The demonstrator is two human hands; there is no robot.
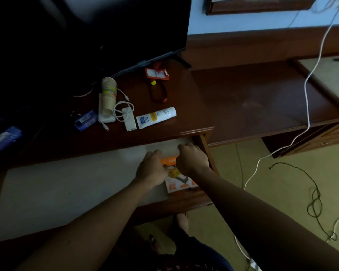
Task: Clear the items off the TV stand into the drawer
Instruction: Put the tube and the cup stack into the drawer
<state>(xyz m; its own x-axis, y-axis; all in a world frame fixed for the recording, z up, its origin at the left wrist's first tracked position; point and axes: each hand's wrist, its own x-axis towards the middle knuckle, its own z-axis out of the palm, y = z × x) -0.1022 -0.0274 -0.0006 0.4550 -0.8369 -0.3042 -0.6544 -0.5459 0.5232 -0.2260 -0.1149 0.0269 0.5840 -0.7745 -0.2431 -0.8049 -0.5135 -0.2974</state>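
The drawer (pixel 67 192) under the dark wooden TV stand (pixel 184 106) is pulled open, with a pale lining. Both hands reach into its right end. My left hand (pixel 152 169) and my right hand (pixel 192 159) are closed on an orange and white box (pixel 179 182) that lies in the drawer's right corner. On the stand's top lie a white lotion tube (pixel 156 117), a stack of paper cups (pixel 108 96) on its side, a white charger with cable (pixel 128 118), an orange card holder with lanyard (pixel 157 75), and blue packets (pixel 86 120).
A black TV (pixel 86 26) stands at the back of the stand on thin legs. A lower wooden desk (pixel 262 102) extends to the right. White (pixel 307 106) and dark (pixel 313 192) cables trail over the desk and the floor. My bare foot (pixel 182 220) shows below the drawer.
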